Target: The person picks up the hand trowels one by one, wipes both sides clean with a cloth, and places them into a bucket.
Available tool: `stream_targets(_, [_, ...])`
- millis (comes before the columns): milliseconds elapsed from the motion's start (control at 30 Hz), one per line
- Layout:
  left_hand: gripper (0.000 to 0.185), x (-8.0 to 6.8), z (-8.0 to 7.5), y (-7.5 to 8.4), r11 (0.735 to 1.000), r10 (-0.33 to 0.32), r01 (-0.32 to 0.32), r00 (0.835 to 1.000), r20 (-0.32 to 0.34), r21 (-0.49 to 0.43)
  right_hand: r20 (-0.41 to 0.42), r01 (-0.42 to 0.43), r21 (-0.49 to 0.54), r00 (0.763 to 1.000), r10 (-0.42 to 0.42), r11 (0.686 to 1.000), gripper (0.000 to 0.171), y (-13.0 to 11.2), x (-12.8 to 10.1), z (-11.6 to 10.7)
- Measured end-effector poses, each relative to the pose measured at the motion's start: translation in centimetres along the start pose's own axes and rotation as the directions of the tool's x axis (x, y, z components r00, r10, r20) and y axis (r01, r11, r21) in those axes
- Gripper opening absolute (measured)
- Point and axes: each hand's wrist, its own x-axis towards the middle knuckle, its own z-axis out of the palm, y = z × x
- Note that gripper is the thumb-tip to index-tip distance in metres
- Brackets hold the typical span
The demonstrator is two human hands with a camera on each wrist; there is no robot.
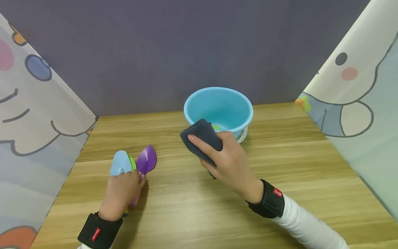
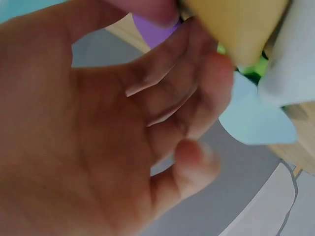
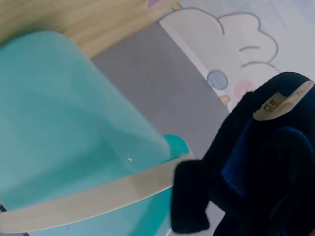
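Hands at work near the bowl (image 1: 218,107): right hand (image 1: 228,157) clutches a dark cloth (image 1: 202,136) against its near rim, left hand (image 1: 121,192) grips spoons (image 1: 133,162) well to its left.

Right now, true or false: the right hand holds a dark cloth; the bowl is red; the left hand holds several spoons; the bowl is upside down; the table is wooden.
1. The right hand holds a dark cloth. True.
2. The bowl is red. False: it is light blue.
3. The left hand holds several spoons. True.
4. The bowl is upside down. False: it stands upright, opening upward.
5. The table is wooden. True, with visible grain.
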Motion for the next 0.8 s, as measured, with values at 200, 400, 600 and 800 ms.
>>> stream_targets(200, [0.044, 0.3, 0.4, 0.1, 0.998, 0.024, -0.019, 0.996, 0.090, -0.057, 0.000, -0.016, 0.043, 1.000, 0.016, 0.999, 0.060, 0.0, -0.6, 0.0])
stream_targets(400, [0.040, 0.6, 0.5, 0.0, 0.997, 0.032, -0.030, 0.999, 0.029, -0.074, -0.038, -0.031, 0.050, 0.999, 0.033, 0.998, 0.057, 0.3, -0.9, -0.1])
stream_targets(600, [0.031, 0.8, -0.2, -0.3, 0.990, 0.023, -0.028, 0.999, -0.039, -0.136, -0.039, -0.028, 0.034, 0.999, 0.029, 0.999, 0.058, 0.6, -1.0, -0.1])
stream_targets(800, [0.023, 1.1, -2.1, -0.1, 0.988, 0.108, -0.134, 0.954, -0.281, -0.075, -0.031, -0.031, 0.021, 0.999, 0.031, 0.999, 0.058, 0.8, -1.1, -0.3])
